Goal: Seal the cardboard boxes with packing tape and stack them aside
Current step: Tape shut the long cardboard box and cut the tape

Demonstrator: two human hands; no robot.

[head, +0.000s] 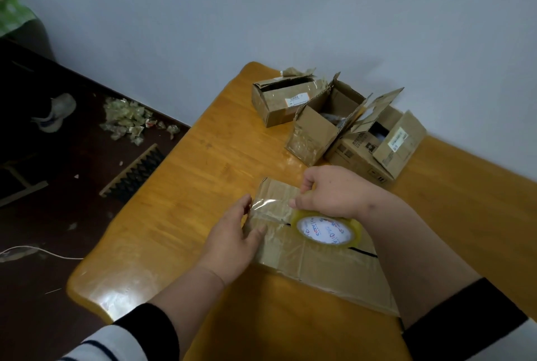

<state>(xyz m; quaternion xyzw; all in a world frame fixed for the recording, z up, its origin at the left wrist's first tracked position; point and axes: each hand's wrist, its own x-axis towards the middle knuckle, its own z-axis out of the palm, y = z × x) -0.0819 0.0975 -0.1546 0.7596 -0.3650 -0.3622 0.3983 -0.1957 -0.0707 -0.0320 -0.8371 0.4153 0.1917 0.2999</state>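
a flat cardboard box [313, 250] lies on the orange wooden worktop [180, 192] directly in front of the person. the left hand [232, 238] presses flat, fingers straight, on the box's left end beside a clear tape strip [266, 205], while the right hand [331, 195] grips the packing tape roll [328, 229] on the box top. three opened cardboard boxes [334, 119] sit beyond the flat box, near the wall.

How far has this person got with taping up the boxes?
No box looks sealed or stacked yet. In hand: the right hand holds the tape roll over the flat box, while the left hand presses the pulled strip down. Left: three boxes at the back of the table, their flaps open.
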